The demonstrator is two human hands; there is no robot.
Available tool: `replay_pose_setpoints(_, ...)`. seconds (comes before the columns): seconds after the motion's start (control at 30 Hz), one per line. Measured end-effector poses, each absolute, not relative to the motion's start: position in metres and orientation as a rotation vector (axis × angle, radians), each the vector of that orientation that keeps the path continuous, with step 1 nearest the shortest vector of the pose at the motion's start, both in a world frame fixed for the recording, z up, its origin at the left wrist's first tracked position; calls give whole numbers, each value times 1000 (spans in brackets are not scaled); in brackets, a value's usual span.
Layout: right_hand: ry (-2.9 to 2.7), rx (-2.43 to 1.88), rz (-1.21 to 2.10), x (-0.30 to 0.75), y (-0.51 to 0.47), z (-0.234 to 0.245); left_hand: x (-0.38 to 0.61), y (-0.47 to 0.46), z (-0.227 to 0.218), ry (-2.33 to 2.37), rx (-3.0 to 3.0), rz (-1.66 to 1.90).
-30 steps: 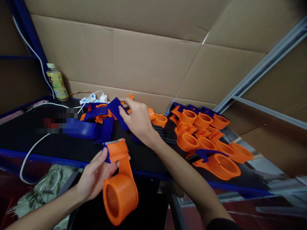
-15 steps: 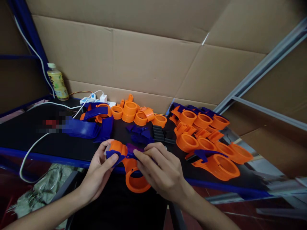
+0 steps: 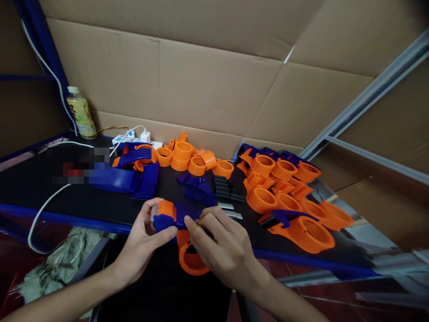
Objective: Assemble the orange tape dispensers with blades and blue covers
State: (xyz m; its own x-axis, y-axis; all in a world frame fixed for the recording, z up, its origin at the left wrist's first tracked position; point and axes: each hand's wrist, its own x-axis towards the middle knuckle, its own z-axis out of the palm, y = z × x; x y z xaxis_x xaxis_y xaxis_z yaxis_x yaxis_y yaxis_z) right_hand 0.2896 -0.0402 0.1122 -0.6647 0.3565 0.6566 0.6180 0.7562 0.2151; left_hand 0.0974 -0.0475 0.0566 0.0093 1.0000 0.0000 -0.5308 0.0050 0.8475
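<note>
Between my hands is an orange and blue tape dispenser [image 3: 166,209], held over the table's front edge. My left hand [image 3: 144,243] grips its front end, fingers behind and thumb along the blue side piece. My right hand [image 3: 224,250] is closed on the blue plate [image 3: 187,212], fingertips bent against it. The dispenser's orange ring [image 3: 192,264] hangs below, partly hidden by my right fingers. Just beyond my right hand lie metal blade strips [image 3: 231,214], a stack of black pieces [image 3: 224,188] and a heap of small blue parts [image 3: 197,190].
Several orange and blue dispensers [image 3: 284,170] cover the right side of the table [image 3: 30,188]. Orange rings [image 3: 182,154] line the back. Blue plates [image 3: 115,180] lie at left, near a power strip [image 3: 145,138], a white cable [image 3: 43,210] and a drink bottle [image 3: 82,114].
The dispenser has tilted slightly and shifted a little right and down at its ring. My right hand has moved slightly down, uncovering the metal strips behind it.
</note>
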Motion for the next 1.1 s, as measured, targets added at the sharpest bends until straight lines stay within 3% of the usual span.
replay_pose_setpoints(0.37, -2325, -777, -411, 286, -43, 113, 97, -48, 58, 861, 930, 1440)
replay_pose_setpoints(0.67, -1993, -964, 965, 298, -33, 118, 84, -57, 61, 707, 1227, 1383)
replay_pose_setpoints(0.77, -1763, -942, 1232, 297, -32, 108, 84, -60, 62, 680, 1308, 1385)
replay_pose_setpoints(1.1, -1614, -923, 1284, 297, -31, 101, 89, -60, 64, 562, 1410, 1378)
